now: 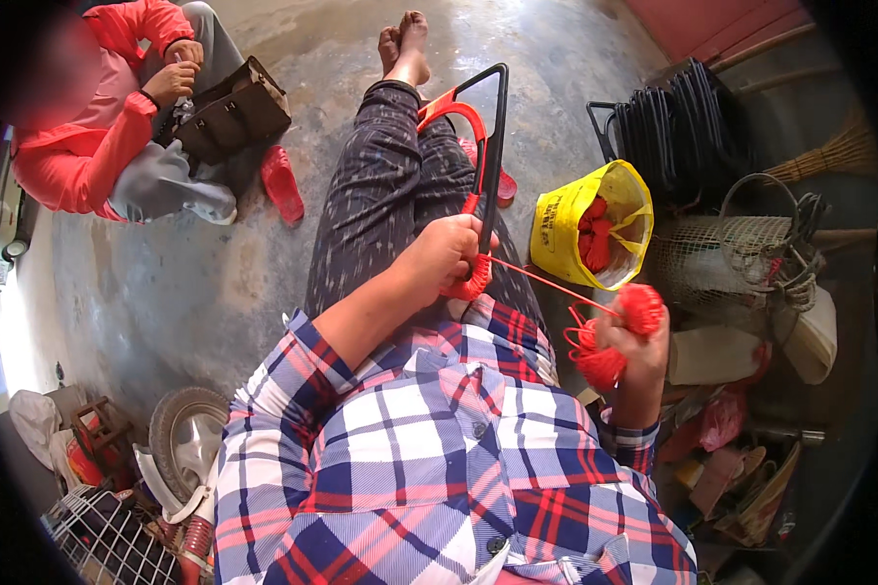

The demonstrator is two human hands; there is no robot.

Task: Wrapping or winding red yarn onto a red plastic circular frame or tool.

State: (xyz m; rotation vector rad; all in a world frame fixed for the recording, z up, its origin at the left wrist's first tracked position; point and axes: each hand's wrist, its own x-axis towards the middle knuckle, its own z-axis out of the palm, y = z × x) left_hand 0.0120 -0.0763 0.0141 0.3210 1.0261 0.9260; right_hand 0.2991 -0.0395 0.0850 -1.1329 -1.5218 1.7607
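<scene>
L hand clamped tight on black frame w/ red cord wrap; R hand fist-closed round red cord bundle, strand taut between.

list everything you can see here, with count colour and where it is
frame: one, black bar partly wrapped in red cord, over the lap
cord bundle: one, red, in the right hand, a strand running to the frame
bag: one, yellow, red cord inside, floor at right
black frames: a stack, upper right
net: one, pale mesh, right of the bag
broom: one, straw, far right
sandals: red, one left of the legs, another partly hidden behind the frame
handbag: one, brown, by the other person
other person: one, red top, upper left
wheel: one, grey, lower left
left hand: grips the frame
right hand: holds the bundle
</scene>
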